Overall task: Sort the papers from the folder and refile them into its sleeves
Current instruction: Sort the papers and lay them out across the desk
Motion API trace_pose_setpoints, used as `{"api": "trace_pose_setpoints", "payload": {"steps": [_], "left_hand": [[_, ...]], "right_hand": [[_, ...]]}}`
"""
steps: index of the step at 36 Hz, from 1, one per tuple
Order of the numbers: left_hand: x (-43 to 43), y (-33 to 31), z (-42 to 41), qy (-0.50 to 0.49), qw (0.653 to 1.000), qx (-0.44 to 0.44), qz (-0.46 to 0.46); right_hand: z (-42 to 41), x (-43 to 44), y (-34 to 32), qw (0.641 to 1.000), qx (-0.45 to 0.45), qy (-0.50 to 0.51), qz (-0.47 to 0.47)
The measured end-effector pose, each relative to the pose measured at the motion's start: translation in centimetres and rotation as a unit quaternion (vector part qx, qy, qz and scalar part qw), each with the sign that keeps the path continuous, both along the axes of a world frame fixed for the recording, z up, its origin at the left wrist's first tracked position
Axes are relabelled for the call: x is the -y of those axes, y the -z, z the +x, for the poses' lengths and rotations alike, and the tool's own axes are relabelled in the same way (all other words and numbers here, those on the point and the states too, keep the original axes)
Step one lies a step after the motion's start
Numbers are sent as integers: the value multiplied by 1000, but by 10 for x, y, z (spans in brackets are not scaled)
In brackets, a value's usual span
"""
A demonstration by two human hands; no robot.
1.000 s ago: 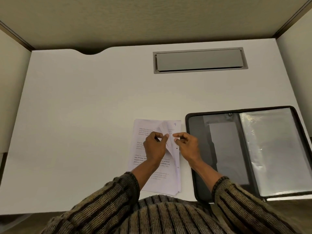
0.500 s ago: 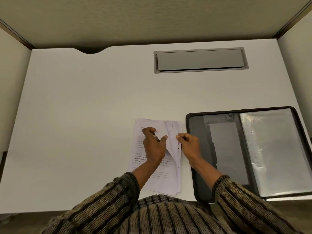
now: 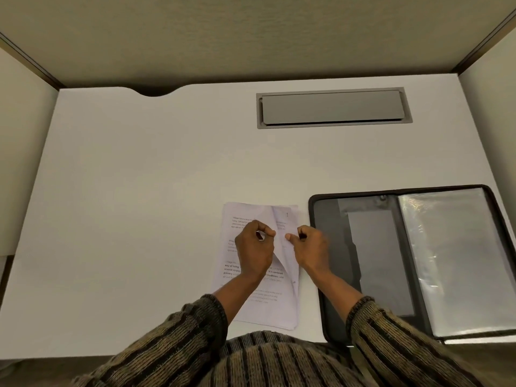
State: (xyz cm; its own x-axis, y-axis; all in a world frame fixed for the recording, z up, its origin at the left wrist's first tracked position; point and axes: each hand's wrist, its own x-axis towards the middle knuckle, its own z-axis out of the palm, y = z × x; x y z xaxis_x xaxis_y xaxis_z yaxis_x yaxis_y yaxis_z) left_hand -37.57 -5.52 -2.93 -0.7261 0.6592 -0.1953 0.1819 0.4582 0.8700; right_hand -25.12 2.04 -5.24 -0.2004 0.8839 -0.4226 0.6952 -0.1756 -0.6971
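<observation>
Since prev. frame the top sheets had curled further left. Left hand & right hand, fingers curled, pinched sheet edges of the white printed papers, stacked on desk just left of open black folder.

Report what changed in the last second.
The leafing went on: the corner mark bared under the raised sheet now looks different. The left hand still pinches that sheet, the right hand the stack at its right edge; neither let go or moved far. The stack, folder and table stayed put.
</observation>
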Motion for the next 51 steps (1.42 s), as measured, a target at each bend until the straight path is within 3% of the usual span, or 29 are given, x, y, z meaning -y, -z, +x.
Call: {"api": "trace_pose_setpoints", "payload": {"steps": [8, 16, 26, 32, 42, 46, 51], "left_hand": [[-6, -14, -2, -17, 999, -25, -16], [-7, -20, -5, -39, 998, -39, -33], [-10, -27, -8, -56, 997, -38, -47], [-20, -30, -11, -60, 995, -34, -70], [-35, -19, -7, -26, 994, -45, -98], [-37, -16, 3, 0, 994, -51, -96], [-39, -21, 19, 13, 995, -35, -89]], "right_hand": [[4, 6, -6, 994, 27, -30, 100], [10, 12, -30, 984, 32, 27, 170], [29, 13, -26, 999, 30, -6, 20], [42, 12, -46, 982, 66, 73, 163], [77, -19, -84, 934, 24, 138, 328], [96, -39, -101, 919, 3, 162, 360], [121, -63, -118, 923, -46, 187, 332]]}}
